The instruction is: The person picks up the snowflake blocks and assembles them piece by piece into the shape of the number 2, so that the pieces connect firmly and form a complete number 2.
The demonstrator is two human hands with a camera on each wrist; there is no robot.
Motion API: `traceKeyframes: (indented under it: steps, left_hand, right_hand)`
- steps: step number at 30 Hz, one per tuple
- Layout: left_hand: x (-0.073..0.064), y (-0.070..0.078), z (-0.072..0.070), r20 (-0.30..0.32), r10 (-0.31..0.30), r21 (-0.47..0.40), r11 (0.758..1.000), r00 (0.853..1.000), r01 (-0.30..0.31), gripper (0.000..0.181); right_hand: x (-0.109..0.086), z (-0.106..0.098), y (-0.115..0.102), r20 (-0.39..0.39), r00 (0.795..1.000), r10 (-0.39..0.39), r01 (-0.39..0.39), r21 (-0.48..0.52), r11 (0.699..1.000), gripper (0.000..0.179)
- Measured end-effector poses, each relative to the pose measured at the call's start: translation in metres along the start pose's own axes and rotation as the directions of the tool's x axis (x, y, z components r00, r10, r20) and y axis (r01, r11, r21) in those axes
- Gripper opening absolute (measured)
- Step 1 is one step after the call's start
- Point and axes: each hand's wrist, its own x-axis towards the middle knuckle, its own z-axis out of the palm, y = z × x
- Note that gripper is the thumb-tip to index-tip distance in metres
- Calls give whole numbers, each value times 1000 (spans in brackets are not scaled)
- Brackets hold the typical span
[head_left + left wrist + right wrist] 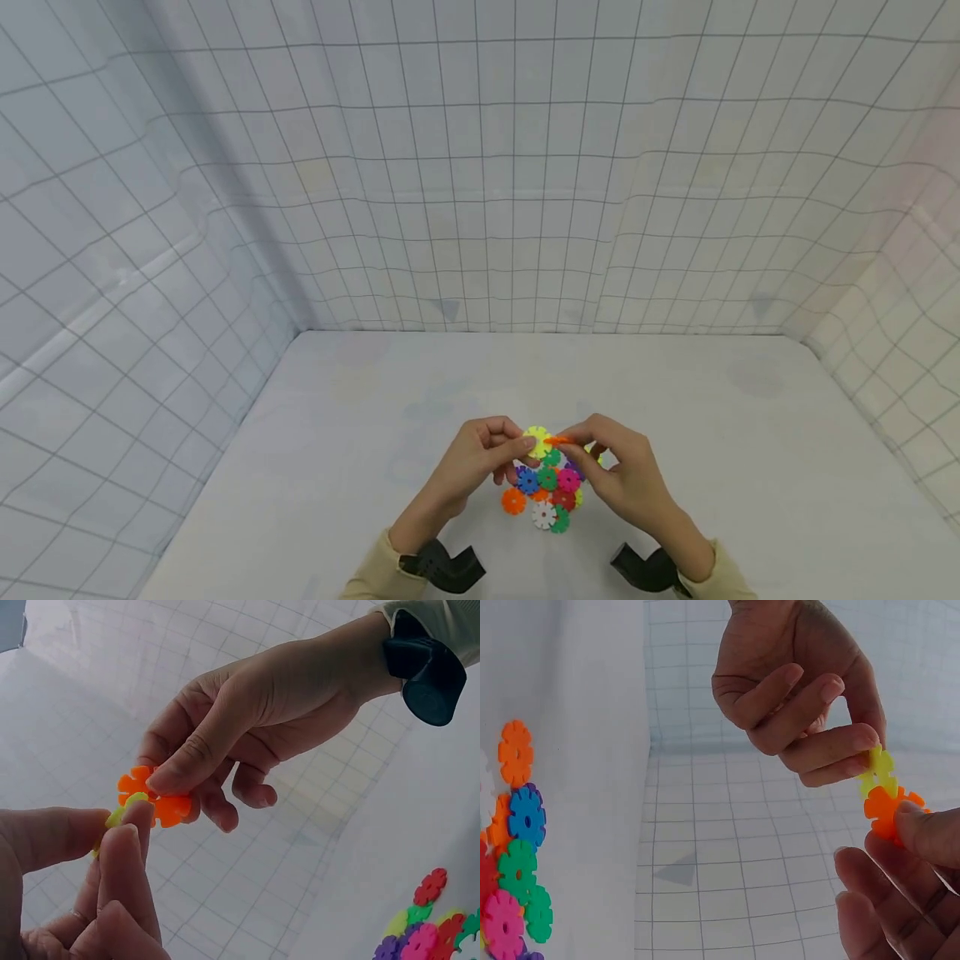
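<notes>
My left hand (480, 458) pinches a yellow notched disc (536, 442) between thumb and fingers. An orange notched disc (174, 810), flower-shaped with slots round its rim, is pinched by my right hand (622, 471). The two discs meet edge to edge, set at an angle to each other, up above the table. In the right wrist view the orange disc overlaps the lower end of the yellow one; fingertips hide part of both. Below the hands lies a loose pile of similar discs, among them blue (528, 481), pink (568, 480) and white (544, 515) ones.
A white table (360, 417) spreads round the pile. Pale grid-patterned sheeting (480, 183) stands along the back and both sides. One orange disc (513, 501) lies at the pile's left edge. Black wrist mounts (450, 568) sit on both forearms.
</notes>
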Motion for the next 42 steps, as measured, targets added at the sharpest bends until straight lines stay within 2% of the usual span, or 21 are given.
traceKeyframes:
  steps: [5,10,15,20,23,25,28,30,34,36,38,42]
  left_hand:
    - [1,0,0,-4,-53,-20,998,999,53,29]
    - [2,-3,1,-26,-66,-30,997,997,65,26]
    - [2,-5,-1,-82,-70,-37,997,994,67,26]
    - [2,-2,-5,-145,-83,-107,992,986,68,24]
    - [1,-1,-7,-161,-85,-142,988,983,62,21]
    - [0,0,-8,-166,-89,-161,985,982,62,19]
    - [0,1,-8,-178,-97,-183,981,979,64,19]
    - [0,1,-8,-190,-108,-202,977,976,69,20]
    - [1,2,-8,-216,-139,-267,961,966,79,21]
    - [1,3,-7,-216,-165,-333,939,962,86,19]
    - [2,3,-7,-206,-194,-407,908,959,97,17]
    - [2,3,-8,-181,-226,-506,856,957,107,15]
  right_hand:
    - [-1,1,-2,25,996,91,-91,7,996,14]
    - [-1,3,-3,38,995,94,-94,10,996,28]
    - [2,1,-3,64,993,100,-101,7,995,28]
    - [3,-11,6,74,982,172,-165,-93,982,27]
    - [0,-20,16,93,959,269,-248,-186,951,24]
    - [-4,-26,23,126,928,351,-315,-242,918,19]
    - [-12,-33,34,197,857,477,-402,-324,856,8]
    - [-18,-37,39,255,786,563,-456,-376,807,7]
    - [-28,-40,46,322,625,711,-527,-497,689,21]
    - [-32,-40,49,331,567,754,-542,-539,644,29]
    - [-35,-38,52,334,538,774,-551,-555,623,35]
    - [-39,-36,55,351,531,771,-566,-530,631,38]
